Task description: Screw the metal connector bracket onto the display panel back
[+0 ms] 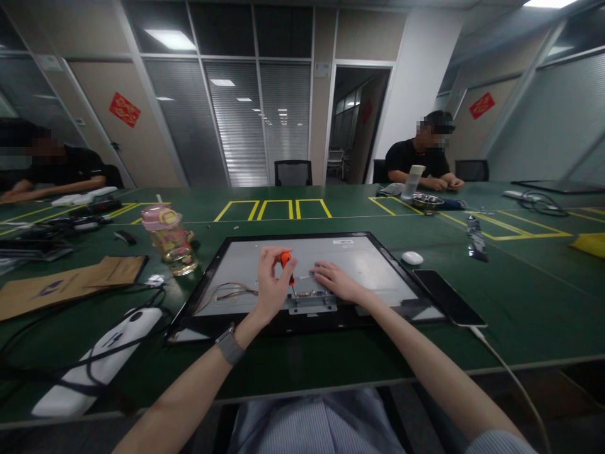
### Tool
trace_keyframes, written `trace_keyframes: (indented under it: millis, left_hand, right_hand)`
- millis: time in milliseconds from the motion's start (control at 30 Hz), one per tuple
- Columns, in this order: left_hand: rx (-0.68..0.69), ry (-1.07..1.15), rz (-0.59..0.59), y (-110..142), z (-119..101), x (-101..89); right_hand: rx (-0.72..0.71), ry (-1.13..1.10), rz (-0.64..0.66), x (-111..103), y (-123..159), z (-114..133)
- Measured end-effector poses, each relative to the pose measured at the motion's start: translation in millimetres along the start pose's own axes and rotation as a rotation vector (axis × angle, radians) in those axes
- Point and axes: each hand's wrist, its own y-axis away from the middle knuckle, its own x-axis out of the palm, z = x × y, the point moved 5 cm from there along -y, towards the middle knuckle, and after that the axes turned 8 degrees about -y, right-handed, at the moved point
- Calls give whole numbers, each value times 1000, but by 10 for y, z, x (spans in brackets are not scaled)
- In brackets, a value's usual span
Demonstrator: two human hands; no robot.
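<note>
My left hand (274, 280) is closed around the orange and black handle of a screwdriver (285, 259). The tool stands nearly upright, its thin shaft pointing down at a metal bracket with ports (312, 305). Under both hands lies a monitor panel (378, 265), its grey metal back facing up inside a black frame. My right hand (338, 282) rests on that back just right of the screwdriver, fingers stretched out and apart. Thin red and black wires (236, 289) run over the panel left of my left hand. Where exactly the screwdriver's tip meets the bracket is too small to tell.
Left of the panel stand a pink-lidded bottle (170, 243), a brown paper bag (70, 287) and a white power strip (101, 362) with black cables. To the right lie a phone (449, 296) on a charging cable and a white case (412, 258). Two people sit across the green table.
</note>
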Motion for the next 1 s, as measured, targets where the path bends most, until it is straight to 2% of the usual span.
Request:
trace_keyframes:
  millis: [67, 200, 267, 367, 467, 633, 800, 900, 1000]
  left_hand:
    - [-38, -2, 7, 4, 12, 7]
    - [-140, 146, 79, 27, 61, 63]
    - [-108, 134, 76, 20, 51, 62]
    - [-3, -4, 15, -5, 2, 19]
    - [17, -60, -19, -11, -17, -7]
    - [-25, -19, 94, 8, 27, 35]
    - [113, -139, 216, 26, 11, 71]
    - [119, -117, 142, 52, 17, 54]
    - [49, 14, 78, 98, 51, 79]
  right_hand:
    - [-13, 5, -5, 3, -4, -8]
    - [-26, 15, -12, 16, -16, -34]
    - [-31, 9, -14, 19, -18, -38]
    - [-35, 5, -18, 17, -15, -31]
    - [-22, 5, -16, 13, -9, -25]
    - [-22, 0, -17, 4, -8, -11]
    - [-20, 12, -9, 3, -5, -4]
    - [-23, 6, -21, 0, -4, -7]
    - [-33, 7, -23, 7, -11, -16]
